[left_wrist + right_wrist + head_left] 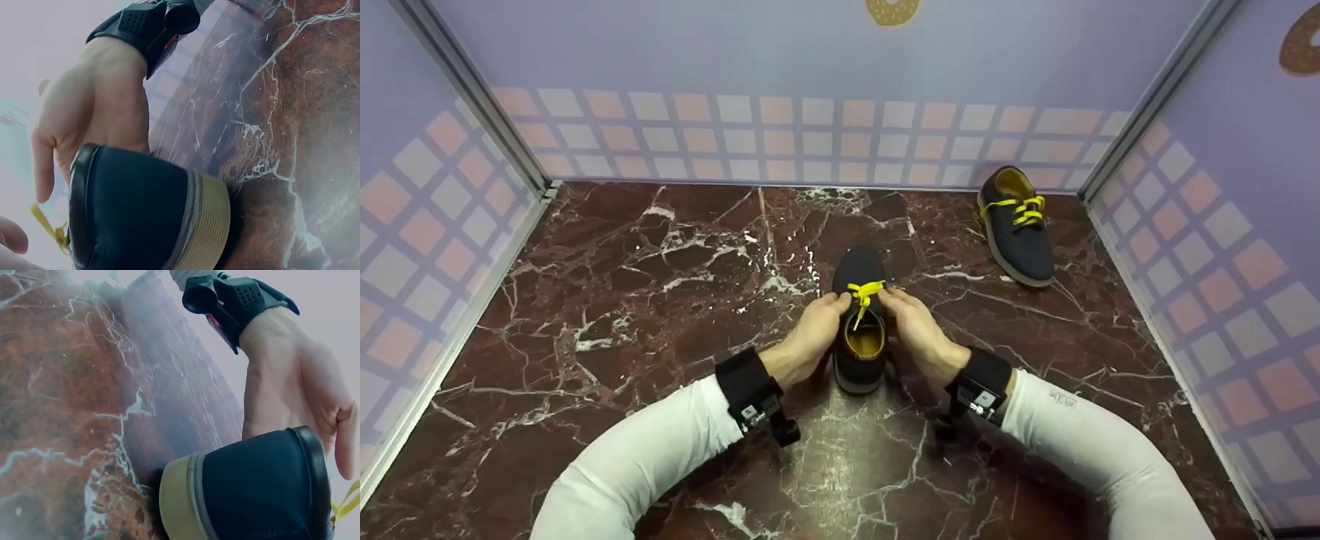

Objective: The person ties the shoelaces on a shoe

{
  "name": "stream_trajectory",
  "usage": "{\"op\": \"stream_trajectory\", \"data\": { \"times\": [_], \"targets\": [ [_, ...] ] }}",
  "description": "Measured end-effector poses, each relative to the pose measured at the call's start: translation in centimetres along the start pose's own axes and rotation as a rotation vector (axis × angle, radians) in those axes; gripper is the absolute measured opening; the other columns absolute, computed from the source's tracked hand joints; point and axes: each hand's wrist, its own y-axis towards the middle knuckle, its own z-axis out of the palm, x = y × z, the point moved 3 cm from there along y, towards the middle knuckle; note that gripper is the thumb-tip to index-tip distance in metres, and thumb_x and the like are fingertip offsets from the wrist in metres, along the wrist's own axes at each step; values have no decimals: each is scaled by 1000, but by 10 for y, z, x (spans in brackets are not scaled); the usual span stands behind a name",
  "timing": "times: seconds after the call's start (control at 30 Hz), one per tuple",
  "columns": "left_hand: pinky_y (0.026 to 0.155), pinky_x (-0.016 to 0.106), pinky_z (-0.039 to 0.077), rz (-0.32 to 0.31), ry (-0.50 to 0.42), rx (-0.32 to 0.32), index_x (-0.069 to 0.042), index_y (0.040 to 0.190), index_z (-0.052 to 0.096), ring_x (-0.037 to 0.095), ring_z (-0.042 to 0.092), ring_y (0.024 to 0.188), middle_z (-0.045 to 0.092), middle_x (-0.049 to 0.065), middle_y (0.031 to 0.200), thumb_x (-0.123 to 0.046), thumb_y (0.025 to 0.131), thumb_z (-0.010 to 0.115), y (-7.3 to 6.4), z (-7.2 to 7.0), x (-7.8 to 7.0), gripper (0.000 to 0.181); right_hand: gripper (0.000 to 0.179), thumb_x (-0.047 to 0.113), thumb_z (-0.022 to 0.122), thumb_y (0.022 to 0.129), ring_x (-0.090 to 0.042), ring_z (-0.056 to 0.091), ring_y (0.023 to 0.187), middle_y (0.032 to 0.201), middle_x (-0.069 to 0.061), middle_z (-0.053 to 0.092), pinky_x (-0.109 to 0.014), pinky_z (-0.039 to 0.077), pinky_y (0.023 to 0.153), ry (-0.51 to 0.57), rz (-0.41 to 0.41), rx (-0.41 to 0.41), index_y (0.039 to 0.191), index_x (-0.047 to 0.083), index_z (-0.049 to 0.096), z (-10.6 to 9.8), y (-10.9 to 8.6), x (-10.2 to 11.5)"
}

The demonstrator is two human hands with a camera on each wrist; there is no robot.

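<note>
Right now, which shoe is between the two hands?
The central shoe, toe toward the back wall; the other shoe stands farther right, toe away from that wall.

No legible wording, numbers or brands in any view. One line of small dark marks, writing-like, on the white right sleeve (1063,400), just behind the right wrist strap (988,370); too small to make out. Specks on left wrist strap (744,376) fittings likewise unreadable.
</note>
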Motion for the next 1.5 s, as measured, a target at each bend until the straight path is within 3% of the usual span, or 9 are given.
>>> {"op": "stream_trajectory", "data": {
  "times": [0.27, 0.47, 0.57, 0.73, 0.87, 1.03, 1.27, 1.4, 1.5],
  "targets": [
    [146, 48, 13, -26, 39, -43, 12, 174, 16, 39, 12, 178, 14, 27, 187, -29, 117, 47, 5, -6, -2, 77, 69, 30, 46, 119, -37, 32, 172, 185, -21, 28, -55, 34, 139, -46, 3, -27, 175, -5, 26, 2, 16, 3],
    [147, 47, 12, -23, 34, -56, 11, 175, 14, 37, 10, 178, 12, 26, 188, -27, 117, 47, 12, -13, -4, 77, 63, 30, 46, 119, -29, 52, 153, 177, -20, 43, -39, 50, 122, -23, -7, -18, 172, -3, 37, 9, 28, 6],
    [147, 47, 13, -21, 52, -76, 11, 174, 16, 37, 11, 178, 14, 26, 188, -26, 115, 47, 16, -18, -4, 76, 60, 29, 45, 119, -26, 58, 143, 172, -21, 50, -34, 52, 115, -19, -15, -22, 170, -3, 41, 13, 34, 7],
    [146, 46, 16, -23, 67, -87, 10, 175, 18, 38, 15, 177, 17, 26, 187, -24, 115, 47, 24, -27, -5, 75, 60, 28, 43, 120, -31, 57, 150, 171, -22, 51, -43, 49, 126, 28, -5, -12, 170, -3, 39, 20, 44, 8],
    [146, 47, 17, -22, 44, -105, 9, 175, 17, 37, 15, 178, 16, 24, 188, -25, 116, 45, 31, -37, -9, 74, 62, 28, 44, 120, -32, 46, 163, 178, -21, 43, -44, 43, 133, 58, -13, 0, 172, -3, 35, 29, 55, 12],
    [145, 45, 21, -9, -7, -116, 10, 174, 22, 36, 21, 176, 23, 25, 186, -25, 118, 42, 43, -48, -15, 69, 58, 30, 44, 120, -32, 58, 150, 172, -23, 50, -42, 51, 124, 86, -5, 5, 169, -1, 42, 38, 70, 18],
    [144, 41, 23, 11, -52, -101, 9, 169, 37, 33, 26, 175, 33, 22, 183, -24, 120, 35, 62, -64, -20, 59, 69, 30, 44, 121, -32, 39, 169, 188, -14, 25, -48, 39, 137, 190, 32, 48, 179, 3, 19, 45, 90, 24],
    [141, 37, 30, 7, -127, -100, 8, 161, 49, 29, 38, 169, 43, 18, 178, -27, 121, 33, 73, -74, -25, 55, 64, 31, 45, 121, -32, 40, 169, 184, -15, 35, -49, 38, 138, 167, 11, 48, 176, 3, 28, 50, 104, 27],
    [138, 35, 35, -13, -189, -113, 5, 159, 53, 27, 46, 160, 48, 16, 173, -32, 122, 34, 82, -81, -27, 55, 67, 32, 48, 120, -29, 32, 173, 186, -14, 31, -47, 37, 139, 85, -14, 15, 176, 2, 29, 53, 116, 29]
  ]
}}
